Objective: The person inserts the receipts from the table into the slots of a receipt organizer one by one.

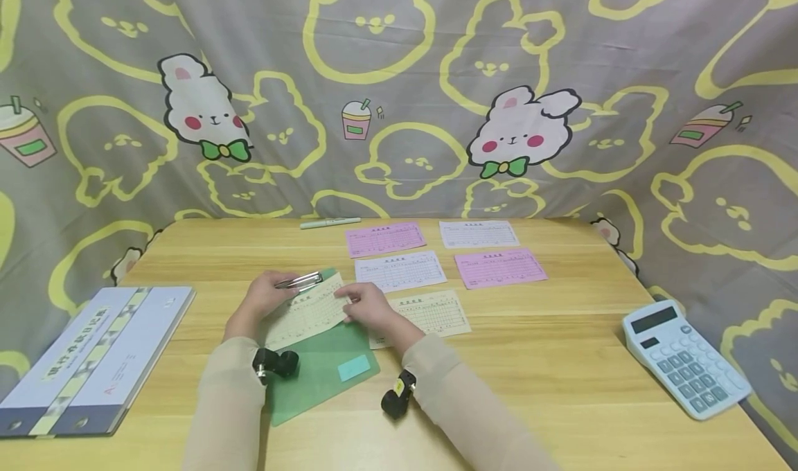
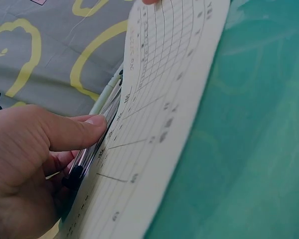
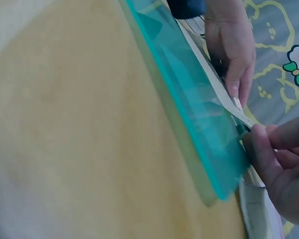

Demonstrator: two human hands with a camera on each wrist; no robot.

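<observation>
One thin, pale-yellow ruled paper slip (image 1: 305, 315) lies over the upper part of a translucent green plastic clipboard (image 1: 318, 370), its far edge along the silvery metal clip (image 1: 300, 282). Left hand (image 1: 264, 296): at the clip, thumb on top, fingers bent underneath, pinching it with little gap. Right hand (image 1: 372, 309): reaches in from the right, palm turned inward, thumb and curled fingers nipping the slip's right edge, no visible gap. Slip bends slightly near that grip. Clipboard is a flat rectangle, smooth and glossy, with a light-blue rectangular label (image 1: 354, 368). Second pale-yellow ruled slip (image 1: 430, 316) lies just right, partly behind the right forearm. Beyond: two white and two pink printed slips (image 1: 501, 269), flat on the light wood-grain table (image 1: 511, 402). Pale-green slender pen (image 1: 330, 223) at the far edge; light-blue plastic calculator (image 1: 686, 358) far right; blue-and-white bound ledger (image 1: 93, 360) far left.
</observation>
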